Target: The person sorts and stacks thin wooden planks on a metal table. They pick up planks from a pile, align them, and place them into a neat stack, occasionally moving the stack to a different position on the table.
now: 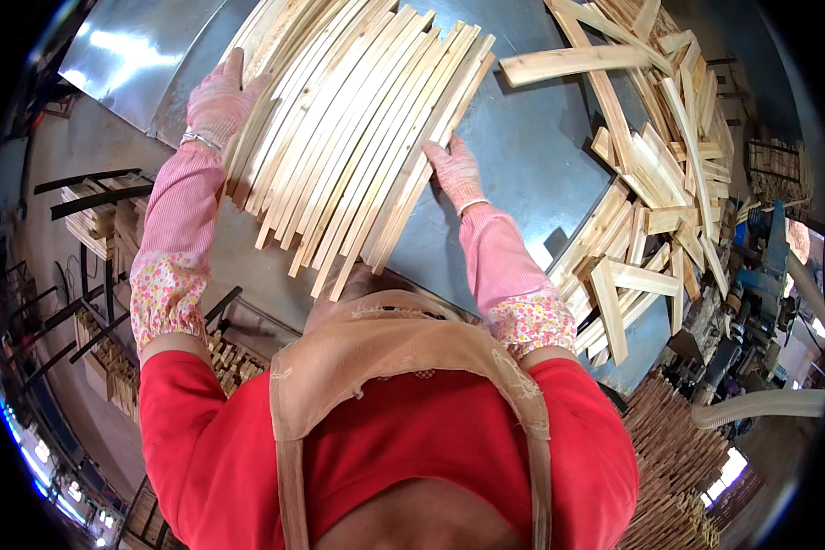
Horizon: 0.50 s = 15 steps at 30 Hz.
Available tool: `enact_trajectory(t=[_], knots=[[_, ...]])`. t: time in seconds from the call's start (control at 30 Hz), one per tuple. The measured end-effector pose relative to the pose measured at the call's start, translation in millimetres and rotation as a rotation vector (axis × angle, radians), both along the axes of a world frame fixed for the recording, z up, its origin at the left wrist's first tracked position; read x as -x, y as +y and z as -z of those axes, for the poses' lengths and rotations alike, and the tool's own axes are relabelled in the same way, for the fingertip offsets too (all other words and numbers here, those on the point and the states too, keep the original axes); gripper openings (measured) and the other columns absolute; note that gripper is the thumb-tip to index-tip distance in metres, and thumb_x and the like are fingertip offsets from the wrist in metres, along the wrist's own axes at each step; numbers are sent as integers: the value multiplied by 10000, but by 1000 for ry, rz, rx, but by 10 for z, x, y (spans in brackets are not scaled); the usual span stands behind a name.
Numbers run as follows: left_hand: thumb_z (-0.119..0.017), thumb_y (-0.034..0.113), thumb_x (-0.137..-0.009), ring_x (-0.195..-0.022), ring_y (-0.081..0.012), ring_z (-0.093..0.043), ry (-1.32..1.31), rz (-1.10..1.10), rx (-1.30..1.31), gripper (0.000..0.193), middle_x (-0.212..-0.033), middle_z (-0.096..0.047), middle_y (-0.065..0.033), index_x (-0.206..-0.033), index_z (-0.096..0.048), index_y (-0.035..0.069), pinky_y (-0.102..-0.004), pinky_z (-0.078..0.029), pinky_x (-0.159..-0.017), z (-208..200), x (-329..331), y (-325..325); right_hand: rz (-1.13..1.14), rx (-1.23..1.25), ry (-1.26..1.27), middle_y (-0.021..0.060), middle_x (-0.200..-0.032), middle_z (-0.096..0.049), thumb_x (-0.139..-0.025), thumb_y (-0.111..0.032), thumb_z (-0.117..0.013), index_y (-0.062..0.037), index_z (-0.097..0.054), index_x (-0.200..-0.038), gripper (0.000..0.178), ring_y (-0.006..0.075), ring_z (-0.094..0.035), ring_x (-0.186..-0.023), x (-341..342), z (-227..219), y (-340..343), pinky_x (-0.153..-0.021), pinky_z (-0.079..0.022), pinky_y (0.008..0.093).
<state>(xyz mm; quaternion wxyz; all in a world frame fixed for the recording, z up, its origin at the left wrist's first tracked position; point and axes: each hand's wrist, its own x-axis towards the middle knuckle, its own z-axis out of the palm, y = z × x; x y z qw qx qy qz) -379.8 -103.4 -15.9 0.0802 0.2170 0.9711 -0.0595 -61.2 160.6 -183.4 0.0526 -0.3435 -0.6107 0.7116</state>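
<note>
A wide row of pale wooden strips lies side by side on a metal table, their near ends uneven and jutting past the table's front edge. At the row's left side, my left hand in a pink glove presses against the outer strips, thumb over the top and a finger pointing away from me. On the opposite side, my right hand, gloved alike, grips the outermost strip with its thumb on top. The row is held between both hands. The undersides of the strips and some of my fingers are hidden.
The metal table has a heap of loose wooden offcuts along its right side. One board sticks out from the heap toward the row. Dark metal racks with stacked wood stand on the left. Machinery and a pale hose are at right.
</note>
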Motion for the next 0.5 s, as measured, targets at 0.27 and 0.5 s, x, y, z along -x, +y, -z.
enact_trajectory(t=[0.27, 0.5], knots=[[-590, 685, -982, -1449, -389, -539, -94, -48, -18, 935, -1638, -496, -152, -1698, -276, 171, -491, -451, -1182, -154, -92, 137, -95, -156, -333, 252, -1396, -688, -934, -483, -737, 33, -486, -1541, 835, 387, -675, -1273, -71, 13, 169, -1100, -498, 395], [-777, 496, -910, -1557, -313, -406, 287, 615, -390, 847, -1671, -454, -111, -1637, -442, 217, -473, -338, -1279, -236, -417, 497, -30, 55, 193, 114, -1283, -708, -976, -227, -733, 13, -517, -1512, 626, 213, -685, -1117, -133, -1115, 639, -1018, -543, 318]])
